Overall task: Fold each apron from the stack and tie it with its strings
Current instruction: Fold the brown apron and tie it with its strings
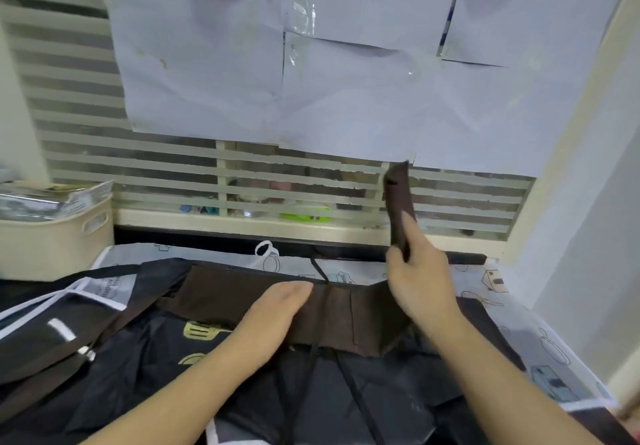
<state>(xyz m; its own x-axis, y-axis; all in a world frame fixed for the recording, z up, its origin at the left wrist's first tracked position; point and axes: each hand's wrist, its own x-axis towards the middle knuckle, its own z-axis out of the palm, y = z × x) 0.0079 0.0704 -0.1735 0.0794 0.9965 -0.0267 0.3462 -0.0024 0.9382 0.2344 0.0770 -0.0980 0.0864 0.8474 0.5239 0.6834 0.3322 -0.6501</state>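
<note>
Brown apron (242,297) folded into a band; tying not yet done.
Left hand (273,316) flat, pressing the band; right hand (420,282) beside it pinches the raised strap (400,199). Black aprons (173,375) beneath, unfolded.

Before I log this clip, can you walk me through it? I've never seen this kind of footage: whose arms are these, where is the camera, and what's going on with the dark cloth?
There is no machine here. A person wears a wide-angle camera on the head, looking forward and down, so the two bare arms reaching in from the bottom are their own. The left hand lies flat, pressing a folded brown apron down. The right hand grips a brown strap of that apron and holds it upright. Under the brown apron lies a black apron with gold prints and thin black strings. Everything rests on a table with a printed cover. A cream basket stands at the left, and paper sheets cover the slatted window behind.
</note>
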